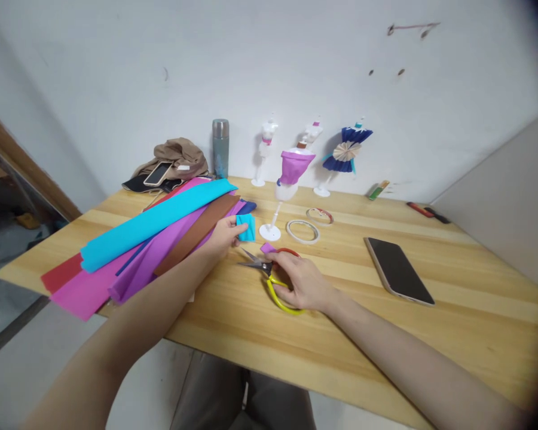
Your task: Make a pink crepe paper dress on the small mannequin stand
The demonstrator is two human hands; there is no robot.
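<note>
My left hand pinches a small folded piece of cyan paper just above the wooden table. My right hand lies on the table, fingers closed round the yellow handles of a pair of scissors whose blades point left. A small purple paper scrap lies by my right fingertips. Just behind stands a white mannequin stand with a purple paper dress.
Long sheets of cyan, purple, brown and red crepe paper lie at the left. Two tape rolls and a dark phone lie on the right half. Against the wall stand two more dressed mannequins, a metal bottle and a bundle of cloth.
</note>
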